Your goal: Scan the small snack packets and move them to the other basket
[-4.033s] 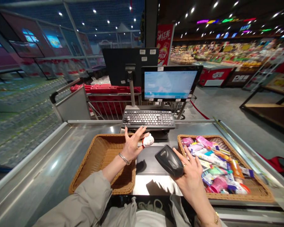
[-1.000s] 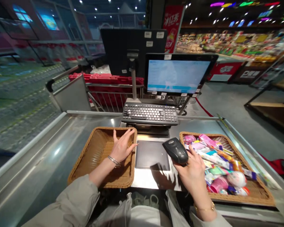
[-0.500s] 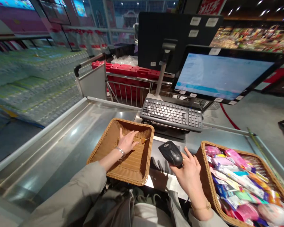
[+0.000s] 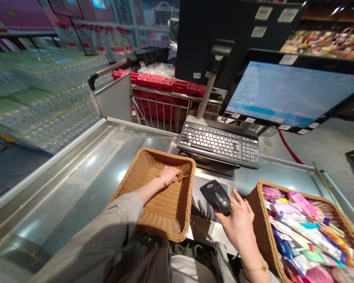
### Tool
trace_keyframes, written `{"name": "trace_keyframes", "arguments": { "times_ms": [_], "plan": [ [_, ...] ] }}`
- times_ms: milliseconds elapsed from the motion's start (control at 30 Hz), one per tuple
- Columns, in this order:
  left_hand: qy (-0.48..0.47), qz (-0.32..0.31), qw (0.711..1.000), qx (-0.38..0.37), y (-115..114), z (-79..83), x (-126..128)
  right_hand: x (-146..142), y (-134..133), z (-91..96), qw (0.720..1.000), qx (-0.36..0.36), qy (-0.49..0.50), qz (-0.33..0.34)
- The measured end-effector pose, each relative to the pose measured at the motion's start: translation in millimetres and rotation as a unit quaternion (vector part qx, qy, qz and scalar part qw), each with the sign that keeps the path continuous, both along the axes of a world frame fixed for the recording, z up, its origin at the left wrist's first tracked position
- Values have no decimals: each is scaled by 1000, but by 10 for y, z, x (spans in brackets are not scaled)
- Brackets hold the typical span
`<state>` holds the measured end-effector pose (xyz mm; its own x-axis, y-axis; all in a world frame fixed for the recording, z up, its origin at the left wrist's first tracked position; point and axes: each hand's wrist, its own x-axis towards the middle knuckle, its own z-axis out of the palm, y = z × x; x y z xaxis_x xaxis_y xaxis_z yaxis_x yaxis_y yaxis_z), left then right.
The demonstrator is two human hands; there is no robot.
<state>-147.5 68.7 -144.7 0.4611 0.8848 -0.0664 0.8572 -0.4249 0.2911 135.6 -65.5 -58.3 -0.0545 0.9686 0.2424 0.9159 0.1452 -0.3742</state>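
Note:
My left hand (image 4: pixel 169 175) is down inside a brown woven basket (image 4: pixel 168 220), near its far right inner wall. Its fingers are drawn together at a small amber piece with a thin pale stick (image 4: pixel 181 177); the fingertips are partly hidden. Apart from this piece, nothing else shows in that basket. Over the metal counter, my right hand (image 4: pixel 238 218) holds a black handheld barcode scanner (image 4: pixel 216 195) between thumb and fingers, with some fingers loosely stretched. To the right of this hand stands a second woven basket (image 4: pixel 267 224) heaped with packaged toiletries (image 4: pixel 311 232).
A keyboard (image 4: pixel 220 143) and a lit monitor (image 4: pixel 295 94) stand beyond the baskets, with a second black screen (image 4: pixel 230 35) seen from behind. Past the metal counter (image 4: pixel 85 177) are a cart (image 4: pixel 115 94) with red crates (image 4: pixel 165 84) and stacked bottle packs (image 4: pixel 53 90).
My left hand has moved right within the basket, its spread fingers closing in at the small amber piece. The right hand keeps the scanner in almost the same place. The view has shifted slightly.

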Motion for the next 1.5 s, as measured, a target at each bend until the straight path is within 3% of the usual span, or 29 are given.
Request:
{"name": "trace_keyframes", "arguments": {
  "times_ms": [200,333,600,767,867,1100,1500],
  "plan": [
    [-2,-10,999,-32,48,-100,230,7,-15,-20,1000,-11,-4,-5],
    [-7,23,999,-48,26,-118,291,18,-30,-24,1000,-22,-2,-9],
    [24,233,963,-134,-27,-203,-16,34,-56,-13,1000,-6,16,-4],
    [47,303,940,-152,-196,-258,-312,35,-66,-7,1000,4,31,2],
    [52,290,949,-112,-290,-232,-415,41,-75,-10,999,7,33,12],
    [85,183,977,-69,-376,-248,-475,79,-126,-26,999,-3,39,24],
    [131,168,976,-50,-333,-399,-682,225,-227,-52,999,13,35,-3]
  ]
}}
